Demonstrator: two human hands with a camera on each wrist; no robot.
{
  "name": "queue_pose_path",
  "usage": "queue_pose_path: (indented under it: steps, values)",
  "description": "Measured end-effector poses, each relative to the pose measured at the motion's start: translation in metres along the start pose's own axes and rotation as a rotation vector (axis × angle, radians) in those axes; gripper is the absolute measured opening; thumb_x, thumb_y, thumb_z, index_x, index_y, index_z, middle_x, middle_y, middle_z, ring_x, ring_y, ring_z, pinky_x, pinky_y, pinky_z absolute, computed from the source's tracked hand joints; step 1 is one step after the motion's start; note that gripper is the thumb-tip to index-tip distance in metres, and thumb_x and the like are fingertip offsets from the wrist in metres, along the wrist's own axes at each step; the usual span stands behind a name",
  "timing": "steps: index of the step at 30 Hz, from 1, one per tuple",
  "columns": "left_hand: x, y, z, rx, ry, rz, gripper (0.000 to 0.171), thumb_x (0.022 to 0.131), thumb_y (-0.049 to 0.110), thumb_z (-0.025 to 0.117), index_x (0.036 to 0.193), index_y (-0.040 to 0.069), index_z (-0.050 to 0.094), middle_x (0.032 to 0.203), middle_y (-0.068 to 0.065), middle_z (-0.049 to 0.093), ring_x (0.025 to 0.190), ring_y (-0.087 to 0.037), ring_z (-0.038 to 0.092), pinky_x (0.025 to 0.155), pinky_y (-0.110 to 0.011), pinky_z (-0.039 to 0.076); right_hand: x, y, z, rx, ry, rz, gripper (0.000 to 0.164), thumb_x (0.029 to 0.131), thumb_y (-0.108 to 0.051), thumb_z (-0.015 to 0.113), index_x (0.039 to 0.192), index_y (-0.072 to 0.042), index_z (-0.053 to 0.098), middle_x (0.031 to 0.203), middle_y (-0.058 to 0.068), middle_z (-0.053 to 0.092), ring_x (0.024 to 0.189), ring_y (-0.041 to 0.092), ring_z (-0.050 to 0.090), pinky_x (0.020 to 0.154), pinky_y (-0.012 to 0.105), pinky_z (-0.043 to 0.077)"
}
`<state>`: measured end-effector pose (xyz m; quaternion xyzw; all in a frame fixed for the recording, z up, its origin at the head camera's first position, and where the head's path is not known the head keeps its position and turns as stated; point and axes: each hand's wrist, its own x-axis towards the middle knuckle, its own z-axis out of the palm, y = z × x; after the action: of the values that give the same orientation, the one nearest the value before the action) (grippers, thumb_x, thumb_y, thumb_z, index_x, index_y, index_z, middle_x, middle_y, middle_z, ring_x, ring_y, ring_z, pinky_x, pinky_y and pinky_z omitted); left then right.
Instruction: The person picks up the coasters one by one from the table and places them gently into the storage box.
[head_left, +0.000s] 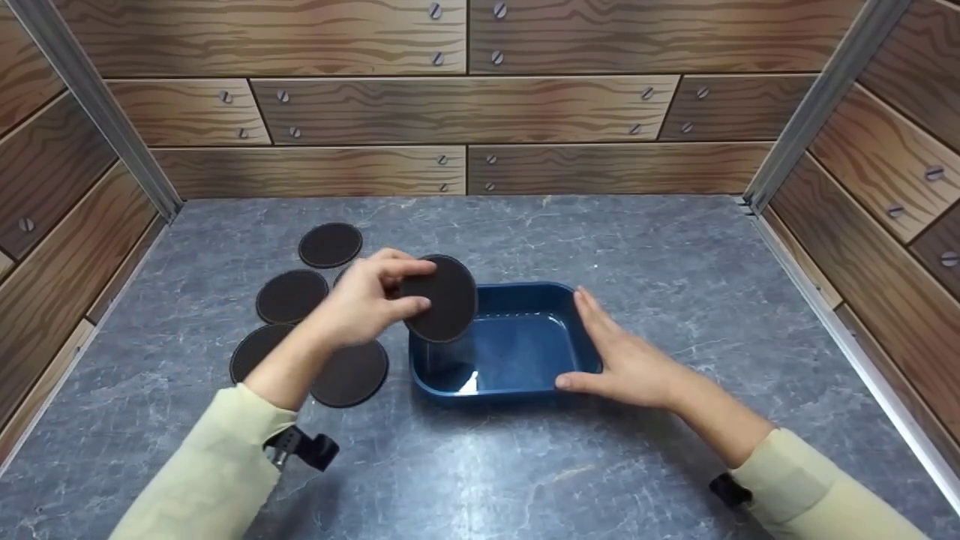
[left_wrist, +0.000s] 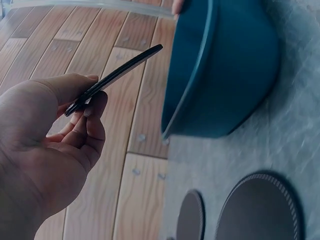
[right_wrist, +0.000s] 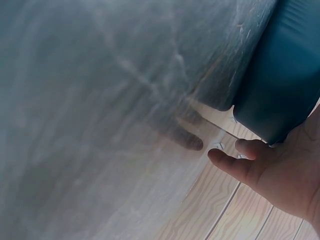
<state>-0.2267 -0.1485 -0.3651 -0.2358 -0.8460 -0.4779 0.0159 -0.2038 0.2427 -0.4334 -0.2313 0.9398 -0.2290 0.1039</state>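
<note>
Between thumb and fingers, my left hand [head_left: 367,296] pinches a round black coaster [head_left: 444,300] with a stitched edge. It is tilted and held above the left side of a blue rectangular container [head_left: 517,352]. The left wrist view shows the coaster [left_wrist: 117,75] edge-on, apart from the container wall [left_wrist: 235,75]. At the container's right end rests my right hand [head_left: 637,360], thumb at the near corner and fingers along the far right rim. In the right wrist view some fingers of the right hand [right_wrist: 280,170] extend past the container [right_wrist: 280,75]. The inside of the container shows only its bare floor.
Several more black coasters lie on the grey marbled table left of the container, including a far one [head_left: 330,244], a middle one [head_left: 291,297] and a near one [head_left: 350,375]. One is mostly hidden behind the left hand. Wood-patterned walls [head_left: 465,112] enclose the table on three sides.
</note>
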Motion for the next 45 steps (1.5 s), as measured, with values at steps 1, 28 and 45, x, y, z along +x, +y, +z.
queue_pose_path:
  steps: [1,28,45]
  values:
    - [0.001,0.0,0.004,-0.003,-0.009,0.0,0.044,0.09,0.004,0.082,0.134,0.003,0.073,0.126,-0.016,0.066,0.102,-0.024,0.065,0.084,-0.028,0.053,0.0,0.0,0.0,0.0,0.001,-0.003,0.124,0.091,-0.069,0.072,0.171,-0.014,-0.006,0.177,0.004,-0.012,0.155,0.046,0.023,0.12,0.065,0.028]
    - [0.028,-0.009,0.092,0.176,-0.214,0.001,0.048,0.09,0.007,0.083,0.137,0.002,0.071,0.127,-0.016,0.066,0.109,-0.028,0.062,0.098,-0.041,0.052,0.001,0.001,0.0,0.008,-0.007,-0.004,0.123,0.092,-0.068,0.071,0.171,-0.015,-0.007,0.177,0.007,-0.011,0.155,0.045,0.025,0.119,0.067,0.031]
    - [0.031,-0.007,0.105,0.409,-0.248,-0.069,0.048,0.092,0.015,0.084,0.137,0.008,0.072,0.13,-0.019,0.067,0.122,-0.037,0.062,0.105,-0.05,0.05,0.001,0.0,0.0,-0.005,-0.01,0.003,0.124,0.092,-0.069,0.072,0.171,-0.015,-0.007,0.178,0.005,-0.011,0.155,0.046,0.026,0.118,0.068,0.032]
